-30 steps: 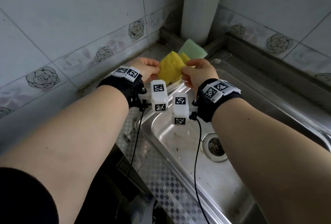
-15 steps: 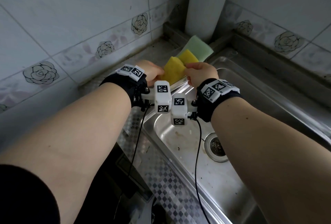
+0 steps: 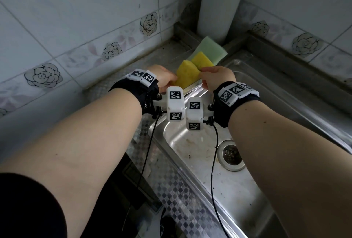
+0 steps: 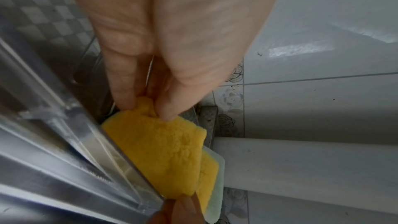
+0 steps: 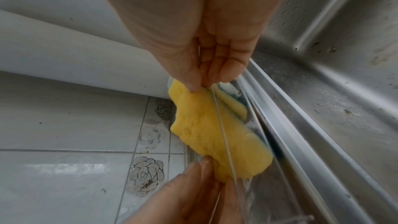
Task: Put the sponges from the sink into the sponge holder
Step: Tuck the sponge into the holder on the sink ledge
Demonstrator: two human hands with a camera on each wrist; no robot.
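Note:
A yellow sponge (image 3: pixel 187 74) (image 4: pixel 159 149) (image 5: pixel 213 134) is held by both hands at the back rim of the sink. My left hand (image 3: pixel 163 77) (image 4: pixel 148 108) pinches its left corner and my right hand (image 3: pixel 215 77) (image 5: pixel 200 84) pinches its right corner. The sponge stands partly inside a clear plastic sponge holder (image 4: pixel 120 164) (image 5: pixel 241 168) on the sink's edge. Behind it stand a second yellow sponge (image 3: pixel 202 60) and a pale green sponge (image 3: pixel 213 50) (image 4: pixel 218 193).
The steel sink (image 3: pixel 247 190) with its drain (image 3: pixel 231 155) lies below my wrists. A white pipe (image 3: pixel 221 5) rises in the corner behind the sponges. Tiled walls (image 3: pixel 76 28) close in on the left and at the back.
Both hands have carried the yellow sponge forward and down, from above the sink rim into the clear holder in front of the other sponges.

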